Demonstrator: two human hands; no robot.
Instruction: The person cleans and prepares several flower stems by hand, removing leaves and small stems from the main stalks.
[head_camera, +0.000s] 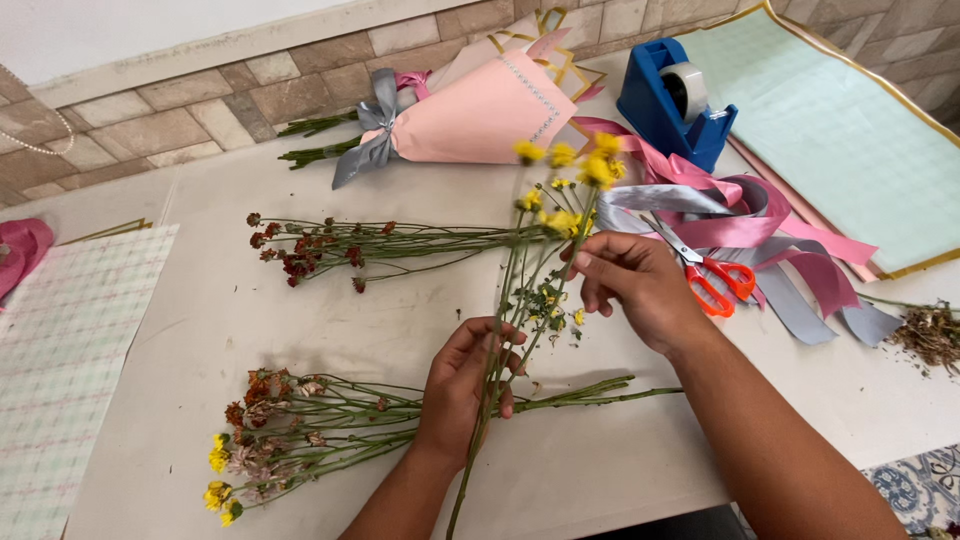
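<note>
Left hand (462, 385) gripped yellow flower stems (520, 290) low, upright over table (200, 320). Right hand (632, 283) pinched same stems higher up, fingers closed. Orange scissors (712, 275) lay just right of stems, on ribbons (760, 240).

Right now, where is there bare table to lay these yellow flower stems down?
Bare table shows between the red-flower stems and the mixed bunch, beside the left hand. More lies near the edge below the mixed bunch's stems. Crowded: ribbons, scissors and tape dispenser beyond the right hand.
</note>
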